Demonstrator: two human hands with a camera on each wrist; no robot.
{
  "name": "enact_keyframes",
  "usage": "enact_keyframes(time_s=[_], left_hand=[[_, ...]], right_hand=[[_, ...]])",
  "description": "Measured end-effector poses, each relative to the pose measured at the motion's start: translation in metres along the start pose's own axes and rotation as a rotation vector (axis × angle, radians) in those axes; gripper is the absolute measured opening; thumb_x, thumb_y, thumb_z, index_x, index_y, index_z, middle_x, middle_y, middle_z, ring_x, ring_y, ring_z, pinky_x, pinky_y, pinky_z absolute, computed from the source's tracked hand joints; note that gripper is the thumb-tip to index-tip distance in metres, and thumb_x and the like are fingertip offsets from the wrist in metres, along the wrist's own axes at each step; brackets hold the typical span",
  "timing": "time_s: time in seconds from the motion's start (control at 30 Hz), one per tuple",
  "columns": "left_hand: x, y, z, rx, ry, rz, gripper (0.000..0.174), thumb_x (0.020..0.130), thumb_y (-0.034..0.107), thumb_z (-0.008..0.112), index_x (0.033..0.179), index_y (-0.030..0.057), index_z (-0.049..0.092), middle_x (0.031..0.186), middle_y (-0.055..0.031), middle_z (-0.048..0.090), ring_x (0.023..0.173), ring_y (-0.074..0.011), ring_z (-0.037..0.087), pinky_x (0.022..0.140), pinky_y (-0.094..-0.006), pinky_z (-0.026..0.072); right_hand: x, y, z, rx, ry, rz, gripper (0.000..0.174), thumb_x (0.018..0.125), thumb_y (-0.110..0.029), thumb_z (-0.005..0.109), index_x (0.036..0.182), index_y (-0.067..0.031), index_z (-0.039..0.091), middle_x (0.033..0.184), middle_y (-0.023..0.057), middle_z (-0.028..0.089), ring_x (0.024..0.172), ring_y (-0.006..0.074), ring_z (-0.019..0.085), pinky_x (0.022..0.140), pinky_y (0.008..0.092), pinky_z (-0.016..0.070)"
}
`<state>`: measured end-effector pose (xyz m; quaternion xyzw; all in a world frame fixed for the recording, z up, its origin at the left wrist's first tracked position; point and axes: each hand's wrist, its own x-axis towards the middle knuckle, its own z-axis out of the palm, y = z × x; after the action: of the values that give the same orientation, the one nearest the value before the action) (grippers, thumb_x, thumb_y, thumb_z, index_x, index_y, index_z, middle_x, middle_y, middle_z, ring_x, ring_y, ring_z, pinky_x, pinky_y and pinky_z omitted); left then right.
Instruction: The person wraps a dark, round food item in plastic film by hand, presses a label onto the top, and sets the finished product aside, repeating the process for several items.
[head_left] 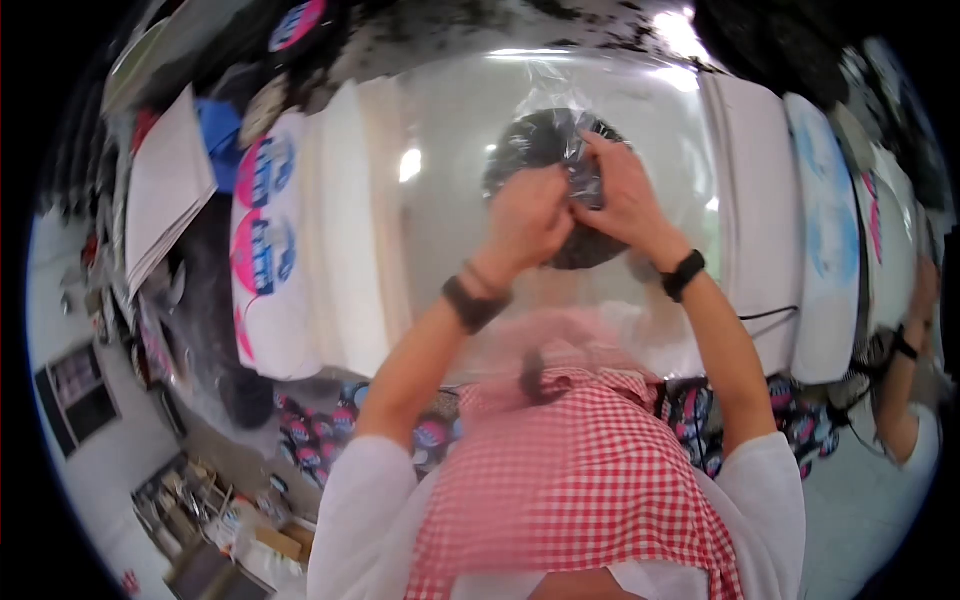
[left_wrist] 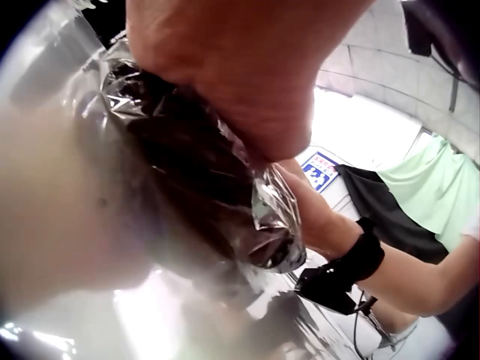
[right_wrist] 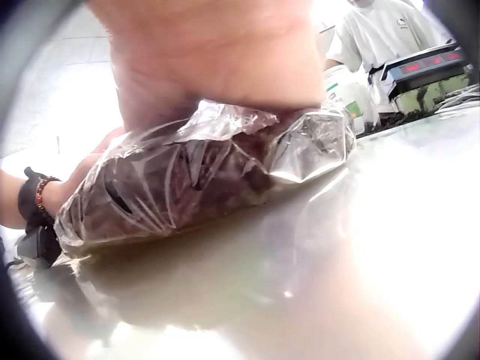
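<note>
A dark, round, flattish bundle in crinkled clear plastic film (head_left: 520, 140) lies on a shiny clear-covered work surface (head_left: 440, 230), in front of the person's body. The left hand (head_left: 527, 215) has its fingers curled at the near left part of the bundle, gripping the film. Opposite it, the right hand (head_left: 625, 190) pinches a gathered fold of the film between thumb and forefinger. From the left wrist, the wrapped bundle (left_wrist: 187, 165) shows under the palm, fingertips hidden. In the right wrist view, loose folds of film (right_wrist: 311, 146) bunch below the right hand.
White packs with pink and blue print (head_left: 262, 225) stand along the left side. Blue-and-white packs (head_left: 825, 240) line the right. Large pale sheets (head_left: 165, 195) lean at far left. Another person (right_wrist: 375, 37) stands beyond a device with red digits (right_wrist: 427, 67).
</note>
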<state>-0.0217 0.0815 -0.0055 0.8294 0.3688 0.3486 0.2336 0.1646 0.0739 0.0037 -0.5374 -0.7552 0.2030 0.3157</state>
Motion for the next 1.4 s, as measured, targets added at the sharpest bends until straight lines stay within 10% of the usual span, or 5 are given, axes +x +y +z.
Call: enact_keyframes(time_s=[0.47, 0.63, 0.77, 1.03, 1.4], left_hand=[[0.010, -0.007, -0.003, -0.004, -0.086, -0.113, 0.023, 0.065, 0.008, 0.062, 0.087, 0.0025, 0.060, 0.100, -0.0145, 0.063, 0.098, -0.0342, 0.057, 0.092, -0.0440, 0.0424], [-0.008, 0.022, -0.007, 0.121, 0.317, -0.119, 0.053, 0.081, 0.027, 0.070, 0.121, -0.0005, 0.050, 0.119, -0.0208, 0.055, 0.114, -0.0381, 0.048, 0.104, -0.0468, 0.0313], [0.008, 0.021, 0.007, 0.228, -0.002, -0.087, 0.070, 0.082, 0.032, 0.069, 0.141, 0.0047, 0.042, 0.139, -0.0172, 0.048, 0.133, -0.0345, 0.040, 0.108, -0.0519, 0.0267], [0.012, 0.017, 0.014, 0.345, -0.106, -0.012, 0.049, 0.085, 0.005, 0.050, 0.129, 0.0251, 0.061, 0.133, -0.0036, 0.056, 0.127, -0.0247, 0.047, 0.109, -0.0441, 0.0257], [0.013, 0.027, 0.012, 0.331, -0.166, 0.066, 0.032, 0.087, 0.033, 0.060, 0.116, 0.0205, 0.064, 0.127, -0.0074, 0.054, 0.127, -0.0272, 0.044, 0.108, -0.0483, 0.0269]], right_hand=[[0.019, 0.009, 0.001, -0.020, -0.075, -0.359, 0.034, 0.069, -0.023, 0.074, 0.097, -0.0084, 0.061, 0.126, 0.0093, 0.054, 0.116, 0.0308, 0.051, 0.100, 0.0425, 0.0404], [0.004, 0.008, 0.005, -0.059, -0.086, -0.302, 0.037, 0.071, -0.021, 0.072, 0.102, -0.0074, 0.057, 0.114, 0.0062, 0.055, 0.111, 0.0277, 0.051, 0.098, 0.0413, 0.0390], [0.004, 0.006, 0.018, -0.143, -0.110, -0.286, 0.041, 0.071, -0.020, 0.070, 0.105, -0.0033, 0.056, 0.115, 0.0073, 0.055, 0.111, 0.0280, 0.050, 0.098, 0.0425, 0.0390], [-0.056, -0.010, -0.014, -0.292, -0.090, 0.036, 0.074, 0.080, -0.030, 0.065, 0.133, 0.0144, 0.040, 0.147, 0.0305, 0.029, 0.139, 0.0420, 0.026, 0.113, 0.0467, 0.0255], [-0.063, -0.022, -0.009, -0.288, 0.011, 0.070, 0.073, 0.085, -0.040, 0.057, 0.135, 0.0106, 0.041, 0.147, 0.0287, 0.034, 0.141, 0.0389, 0.026, 0.115, 0.0465, 0.0214]])
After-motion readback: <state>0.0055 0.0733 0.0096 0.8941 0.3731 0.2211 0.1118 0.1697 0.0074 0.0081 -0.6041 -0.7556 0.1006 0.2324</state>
